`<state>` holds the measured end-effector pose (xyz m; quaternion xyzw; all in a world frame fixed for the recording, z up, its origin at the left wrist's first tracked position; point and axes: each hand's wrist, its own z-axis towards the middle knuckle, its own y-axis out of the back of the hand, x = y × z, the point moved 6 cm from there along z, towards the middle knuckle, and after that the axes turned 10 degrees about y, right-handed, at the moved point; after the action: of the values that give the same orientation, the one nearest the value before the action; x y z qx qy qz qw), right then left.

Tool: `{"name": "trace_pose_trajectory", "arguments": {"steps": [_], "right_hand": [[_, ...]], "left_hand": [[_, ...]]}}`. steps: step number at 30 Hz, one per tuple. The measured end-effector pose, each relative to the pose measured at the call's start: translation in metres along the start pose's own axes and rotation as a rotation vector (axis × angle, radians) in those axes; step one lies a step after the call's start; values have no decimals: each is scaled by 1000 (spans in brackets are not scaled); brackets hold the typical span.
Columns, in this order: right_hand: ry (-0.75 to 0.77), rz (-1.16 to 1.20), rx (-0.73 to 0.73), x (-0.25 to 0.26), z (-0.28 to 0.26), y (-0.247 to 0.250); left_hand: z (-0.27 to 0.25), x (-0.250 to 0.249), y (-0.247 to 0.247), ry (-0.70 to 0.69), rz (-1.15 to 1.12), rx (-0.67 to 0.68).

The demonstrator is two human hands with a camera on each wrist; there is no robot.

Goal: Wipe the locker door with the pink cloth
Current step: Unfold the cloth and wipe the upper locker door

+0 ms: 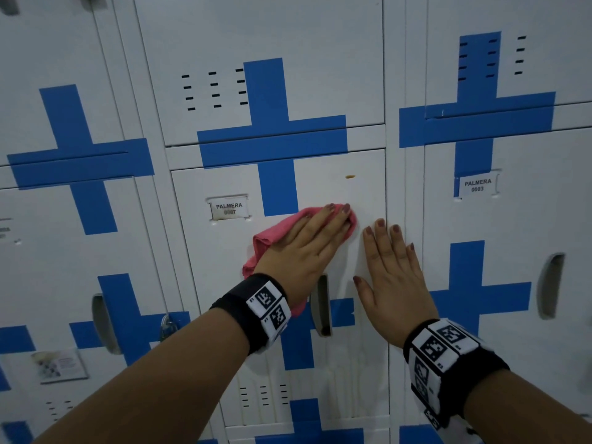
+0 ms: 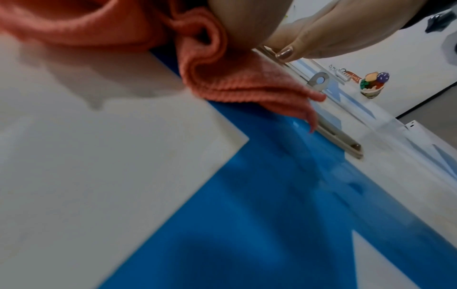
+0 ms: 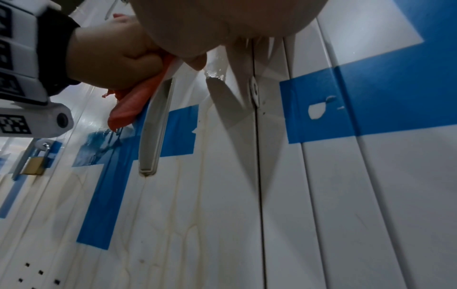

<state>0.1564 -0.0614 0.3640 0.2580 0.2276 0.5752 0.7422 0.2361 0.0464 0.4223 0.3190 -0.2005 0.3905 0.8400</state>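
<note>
My left hand [image 1: 309,248] lies flat, fingers straight and together, pressing the pink cloth [image 1: 272,238] against the white locker door [image 1: 230,267] (the one labelled PALMERA [image 1: 229,207]). The cloth sits crumpled under my palm, to the right of the label, just below the blue tape cross [image 1: 274,139] and above the recessed handle [image 1: 321,304]; a loose fold hangs past my wrist. My right hand [image 1: 392,277] rests open beside it, fingers spread flat on the door's right edge, apart from the cloth. A small orange mark [image 1: 350,176] shows above my left fingertips. A brass padlock [image 3: 33,164] hangs on the locker to the left.
</note>
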Motion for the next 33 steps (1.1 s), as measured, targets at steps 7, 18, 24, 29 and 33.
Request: {"name": "trace_pose_trajectory", "arguments": {"steps": [7, 18, 24, 29, 33], "right_hand": [[4, 2, -2, 0, -1, 1], [4, 6, -7, 0, 0, -1], [8, 12, -14, 0, -1, -1], [9, 8, -11, -1, -1, -1], [13, 3, -12, -1, -1, 0]], "left_hand": [[17, 31, 10, 238, 27, -2], [33, 35, 18, 269, -99, -95], [24, 25, 12, 134, -104, -52], [6, 9, 0, -83, -103, 5], [8, 22, 1, -50, -93, 13]]}}
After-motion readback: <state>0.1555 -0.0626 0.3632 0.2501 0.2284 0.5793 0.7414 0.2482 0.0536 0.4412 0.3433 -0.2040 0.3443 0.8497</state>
